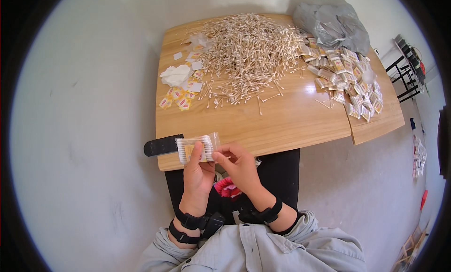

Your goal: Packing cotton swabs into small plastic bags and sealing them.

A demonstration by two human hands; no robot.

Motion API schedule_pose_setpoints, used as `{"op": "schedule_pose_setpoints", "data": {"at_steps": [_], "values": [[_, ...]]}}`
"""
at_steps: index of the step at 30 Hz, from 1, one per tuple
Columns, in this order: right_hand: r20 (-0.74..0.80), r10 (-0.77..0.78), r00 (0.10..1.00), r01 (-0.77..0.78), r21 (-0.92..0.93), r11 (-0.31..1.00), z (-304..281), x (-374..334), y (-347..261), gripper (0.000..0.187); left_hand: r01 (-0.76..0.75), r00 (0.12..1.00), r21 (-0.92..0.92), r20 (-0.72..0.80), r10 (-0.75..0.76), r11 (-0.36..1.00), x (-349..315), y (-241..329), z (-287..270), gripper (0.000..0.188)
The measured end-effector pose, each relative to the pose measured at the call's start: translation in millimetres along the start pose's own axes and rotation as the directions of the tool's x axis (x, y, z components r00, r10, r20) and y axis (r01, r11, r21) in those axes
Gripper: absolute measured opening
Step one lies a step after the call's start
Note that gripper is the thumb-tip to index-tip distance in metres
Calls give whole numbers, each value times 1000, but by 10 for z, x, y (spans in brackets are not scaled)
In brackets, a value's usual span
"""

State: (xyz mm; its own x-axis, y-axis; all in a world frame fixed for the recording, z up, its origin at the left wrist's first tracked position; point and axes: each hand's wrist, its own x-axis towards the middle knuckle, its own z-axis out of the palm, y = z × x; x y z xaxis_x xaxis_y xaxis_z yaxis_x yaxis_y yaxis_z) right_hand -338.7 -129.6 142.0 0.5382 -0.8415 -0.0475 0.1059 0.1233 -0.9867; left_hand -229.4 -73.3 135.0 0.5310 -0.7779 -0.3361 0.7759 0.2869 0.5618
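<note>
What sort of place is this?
Probably a small indoor packing workspace: a wooden table carries a big heap of loose cotton swabs, with a pile of small clear packets to its right.

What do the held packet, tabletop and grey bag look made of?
Packet: probably clear plastic film, glossy; white-tipped swabs show through.
Tabletop: wood or wood-look laminate, smooth; pale grain, glare patch.
Grey bag: likely thin plastic, slightly shiny; creases and highlights.
</note>
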Motion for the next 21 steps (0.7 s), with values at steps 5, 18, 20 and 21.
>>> {"op": "schedule_pose_setpoints", "data": {"at_steps": [5, 18, 20, 21], "values": [[-140, -68, 988, 48, -138, 989, -282, 120, -124, 11, 16, 1000, 227, 14, -20, 974, -6, 60, -177, 27], [229, -472, 851, 510, -575, 640, -620, 280, 213, 14, -392, 912, 843, 407, 38, 369, 283, -137, -177, 20], [167, -460, 872, 463, -587, 664, -616, 247, 304, 14, -405, 905, 831, 422, 41, 382, 303, -206, -245, 18], [100, -385, 917, 373, -554, 744, -613, 232, 339, 15, -419, 899, 819, 436, 49, 392, 310, -235, -277, 16]]}}
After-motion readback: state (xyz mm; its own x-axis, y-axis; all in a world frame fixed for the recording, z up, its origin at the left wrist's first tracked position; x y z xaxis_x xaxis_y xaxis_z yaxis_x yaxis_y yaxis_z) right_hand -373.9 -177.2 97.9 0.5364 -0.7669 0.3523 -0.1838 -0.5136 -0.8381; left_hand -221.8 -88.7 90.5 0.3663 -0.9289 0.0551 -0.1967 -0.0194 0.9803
